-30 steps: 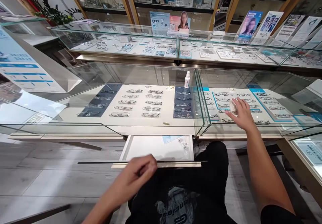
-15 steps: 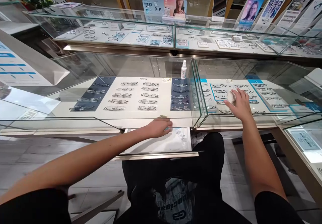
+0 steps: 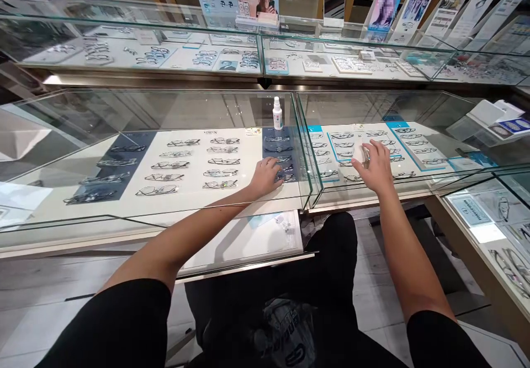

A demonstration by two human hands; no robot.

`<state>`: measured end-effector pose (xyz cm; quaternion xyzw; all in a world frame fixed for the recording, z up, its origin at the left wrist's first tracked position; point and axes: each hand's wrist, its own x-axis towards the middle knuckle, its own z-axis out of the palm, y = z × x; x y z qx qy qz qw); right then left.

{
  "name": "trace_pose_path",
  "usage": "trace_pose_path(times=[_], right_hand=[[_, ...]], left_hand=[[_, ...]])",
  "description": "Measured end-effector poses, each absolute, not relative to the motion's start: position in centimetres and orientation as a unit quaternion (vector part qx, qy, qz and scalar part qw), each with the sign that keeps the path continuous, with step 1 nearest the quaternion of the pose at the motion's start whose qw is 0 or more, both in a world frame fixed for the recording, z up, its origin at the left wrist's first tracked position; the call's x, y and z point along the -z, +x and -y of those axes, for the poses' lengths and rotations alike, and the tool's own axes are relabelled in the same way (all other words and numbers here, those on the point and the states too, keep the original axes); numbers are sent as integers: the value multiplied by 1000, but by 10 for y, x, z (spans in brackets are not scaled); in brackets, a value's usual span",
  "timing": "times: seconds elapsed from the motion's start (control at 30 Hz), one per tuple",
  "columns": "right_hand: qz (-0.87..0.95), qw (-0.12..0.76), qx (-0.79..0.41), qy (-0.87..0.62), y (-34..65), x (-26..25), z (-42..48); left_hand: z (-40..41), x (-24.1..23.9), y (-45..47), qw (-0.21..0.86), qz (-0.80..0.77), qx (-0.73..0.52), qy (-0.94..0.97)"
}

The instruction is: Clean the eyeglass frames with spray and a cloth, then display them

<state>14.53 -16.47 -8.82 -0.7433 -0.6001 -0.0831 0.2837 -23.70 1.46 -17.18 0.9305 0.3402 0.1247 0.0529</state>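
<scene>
My left hand (image 3: pixel 268 174) lies flat, fingers apart, on the glass top of the left display case (image 3: pixel 83 136), over a dark blue mat (image 3: pixel 278 155) with rows of eyeglass frames beneath. It holds nothing. My right hand (image 3: pixel 375 165) is on the right display case (image 3: pixel 434 114), fingers curled around a white cloth wad (image 3: pixel 359 152), above white and blue trays of eyeglass frames (image 3: pixel 408 146). A small white spray bottle (image 3: pixel 277 113) stands at the seam between the two cases, beyond my left hand.
An open drawer (image 3: pixel 232 244) with a white lining juts out under the left case, holding a small plastic bag (image 3: pixel 284 224). A second row of glass cases (image 3: pixel 165 53) runs behind. Brochure stands (image 3: pixel 414 1) line the back. Another low case (image 3: pixel 488 219) is at right.
My left hand rose from the open drawer onto the left case, over the blue mat. My right hand stayed on the right case with the cloth. The view dipped and shifted right.
</scene>
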Motion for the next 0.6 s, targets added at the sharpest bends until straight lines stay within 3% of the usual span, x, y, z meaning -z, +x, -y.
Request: trace_pose_path(times=[0.6], right_hand=[[595, 279, 84, -749, 139, 85, 167]], left_hand=[[-44, 204, -220, 54, -342, -56, 937]])
